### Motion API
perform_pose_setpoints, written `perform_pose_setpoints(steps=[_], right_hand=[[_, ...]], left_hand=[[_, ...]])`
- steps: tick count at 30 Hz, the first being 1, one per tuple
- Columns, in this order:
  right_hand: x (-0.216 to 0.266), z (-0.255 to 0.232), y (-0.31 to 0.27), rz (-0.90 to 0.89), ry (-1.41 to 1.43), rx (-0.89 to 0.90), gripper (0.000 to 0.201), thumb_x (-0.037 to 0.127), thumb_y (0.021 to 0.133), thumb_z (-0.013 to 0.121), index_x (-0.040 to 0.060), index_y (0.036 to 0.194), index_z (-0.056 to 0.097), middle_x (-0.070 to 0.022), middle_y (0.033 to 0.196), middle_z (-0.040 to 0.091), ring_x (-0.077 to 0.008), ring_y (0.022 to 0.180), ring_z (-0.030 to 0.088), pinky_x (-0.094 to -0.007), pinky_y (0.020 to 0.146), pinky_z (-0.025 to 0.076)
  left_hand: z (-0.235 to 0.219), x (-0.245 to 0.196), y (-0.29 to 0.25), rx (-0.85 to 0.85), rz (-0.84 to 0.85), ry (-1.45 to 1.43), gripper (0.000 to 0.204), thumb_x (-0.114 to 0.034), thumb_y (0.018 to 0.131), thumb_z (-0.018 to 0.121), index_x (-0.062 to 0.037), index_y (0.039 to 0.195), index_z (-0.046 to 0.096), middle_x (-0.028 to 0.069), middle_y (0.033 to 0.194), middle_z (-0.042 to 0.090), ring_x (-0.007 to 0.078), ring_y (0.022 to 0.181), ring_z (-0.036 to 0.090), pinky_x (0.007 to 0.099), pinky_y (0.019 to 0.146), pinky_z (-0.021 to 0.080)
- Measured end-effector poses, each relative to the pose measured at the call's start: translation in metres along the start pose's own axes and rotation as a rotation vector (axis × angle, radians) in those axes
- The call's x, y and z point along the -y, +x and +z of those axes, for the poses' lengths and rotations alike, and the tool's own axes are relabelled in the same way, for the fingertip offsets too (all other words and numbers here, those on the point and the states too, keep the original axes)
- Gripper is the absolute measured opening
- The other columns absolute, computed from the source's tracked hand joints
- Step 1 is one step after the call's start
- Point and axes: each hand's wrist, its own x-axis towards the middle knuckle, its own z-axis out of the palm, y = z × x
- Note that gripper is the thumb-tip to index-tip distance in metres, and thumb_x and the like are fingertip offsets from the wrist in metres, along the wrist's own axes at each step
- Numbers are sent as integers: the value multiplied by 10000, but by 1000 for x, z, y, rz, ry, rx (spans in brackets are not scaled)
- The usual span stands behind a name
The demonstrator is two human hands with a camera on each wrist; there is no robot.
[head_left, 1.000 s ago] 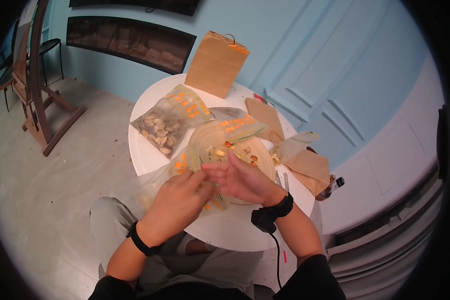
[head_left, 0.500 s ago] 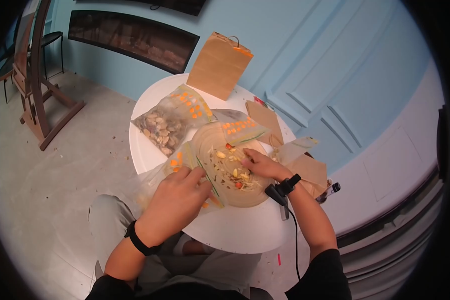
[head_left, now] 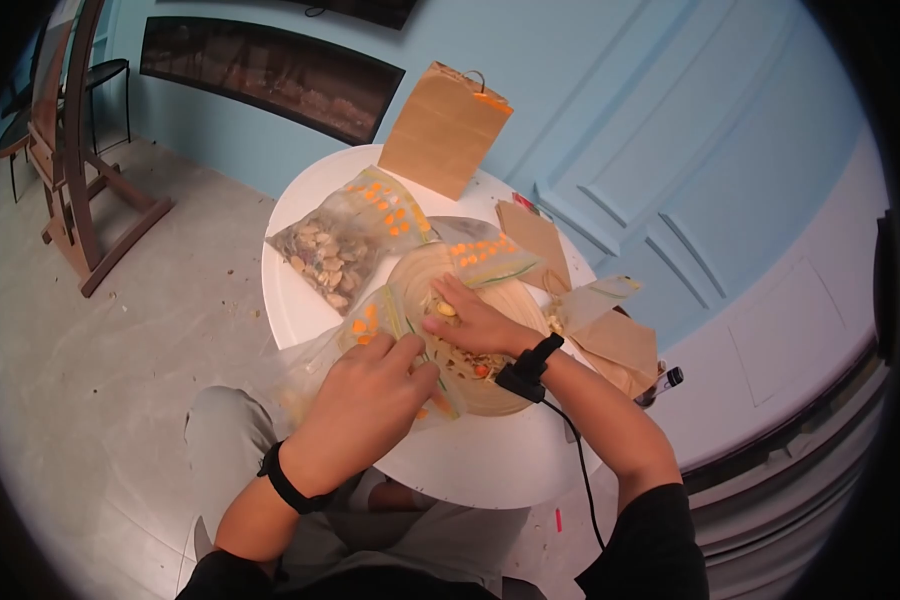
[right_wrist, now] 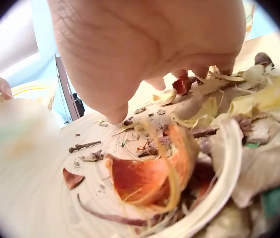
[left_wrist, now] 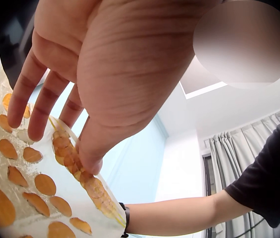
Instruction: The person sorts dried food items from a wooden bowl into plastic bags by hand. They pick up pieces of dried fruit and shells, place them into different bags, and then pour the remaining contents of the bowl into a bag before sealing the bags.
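My left hand [head_left: 365, 395] pinches the rim of a clear zip bag [head_left: 305, 375] printed with orange spots. In the left wrist view the thumb lies inside the bag's mouth [left_wrist: 83, 178] and the fingers outside. A round wooden plate [head_left: 518, 300] lies just right of the bag. Over it is my right hand [head_left: 480, 328], palm down with fingers extended and fingertips among dried plant bits. In the right wrist view, the thumb tip meets the plate beside an orange-red dried piece [right_wrist: 145, 181], pale shreds [right_wrist: 229, 168] and small twigs [right_wrist: 85, 146].
A spotted bag of dried slices [head_left: 320, 260] lies at the back left of the white table [head_left: 490, 465]. Another spotted bag [head_left: 485, 250] overlaps the plate's far edge. A brown paper bag [head_left: 445, 130] stands at the back; flat paper bags [head_left: 620, 345] lie right.
My right hand went from beside the left hand at the bag to the plate's right side, then swept left across the plate. The left hand stays at the bag's rim.
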Motion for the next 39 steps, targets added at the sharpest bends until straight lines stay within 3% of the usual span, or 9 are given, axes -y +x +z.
perform_pose_setpoints(steps=[7, 13, 17, 20, 26, 32, 35, 38, 39], right_hand=[[4, -11, -37, -174, -155, -34, 453, 245, 1041, 522, 63, 1456, 504, -248, 1465, 513, -391, 1363, 480, -436, 1151, 370], [-2, -36, -88, 63, 103, 40, 357, 219, 1033, 550, 30, 1326, 624, -213, 1330, 635, -330, 1152, 647, -377, 997, 498], [-33, -34, -100, 271, 259, -169, 405, 274, 1036, 565, 14, 1342, 611, -178, 1195, 695, -265, 1060, 669, -353, 931, 508], [-38, -38, -98, 356, 178, -108, 563, 380, 998, 625, -22, 1385, 557, -207, 1155, 663, -276, 1012, 645, -343, 888, 510], [-19, -27, -71, 164, 157, -51, 742, 465, 901, 736, -53, 1385, 517, -269, 1243, 579, -307, 1073, 607, -363, 890, 501], [-26, -13, -47, 34, 156, -45, 523, 343, 876, 778, -45, 1191, 626, -220, 1090, 669, -351, 1031, 643, -393, 921, 502], [-21, -14, -50, 24, 128, -94, 382, 275, 910, 747, -21, 1136, 660, -140, 1021, 696, -264, 962, 659, -355, 878, 521], [-1, -25, -54, 425, 751, -1, 283, 222, 964, 696, 10, 1148, 660, -83, 1052, 692, -162, 912, 647, -285, 804, 535], [-3, -24, -53, 438, 904, -26, 255, 211, 981, 680, 22, 1150, 664, -68, 1053, 694, -142, 890, 654, -261, 767, 540]], left_hand=[[2, 2, -1, -3, -9, -6, 141, -156, 824, 756, -63, 884, 668, 60, 995, 612, 261, 885, 613, 387, 751, 534], [0, 3, -2, 5, 5, 1, 136, -163, 825, 755, -68, 878, 674, 60, 998, 614, 260, 888, 613, 384, 755, 534], [2, 0, -2, 11, 2, 1, 134, -162, 818, 760, -72, 878, 681, 58, 999, 618, 259, 892, 616, 381, 757, 537], [3, -1, -2, 19, 8, -1, 132, -161, 820, 760, -71, 879, 684, 58, 994, 620, 259, 893, 618, 381, 756, 539], [3, -8, 1, 33, 18, -3, 125, -155, 828, 755, -67, 882, 685, 59, 991, 623, 258, 884, 622, 383, 750, 541], [4, -11, 3, 44, 31, -10, 128, -156, 831, 755, -63, 887, 688, 59, 992, 623, 259, 882, 624, 383, 749, 543], [6, -10, 4, 36, 34, -14, 126, -155, 831, 755, -62, 884, 689, 60, 994, 624, 261, 880, 625, 382, 750, 544], [6, -8, 4, 21, 27, -17, 122, -152, 830, 757, -63, 879, 690, 61, 995, 626, 262, 880, 628, 381, 750, 544], [6, -7, 4, 18, 25, -18, 121, -151, 829, 757, -63, 878, 690, 62, 996, 627, 263, 881, 629, 381, 750, 544]])
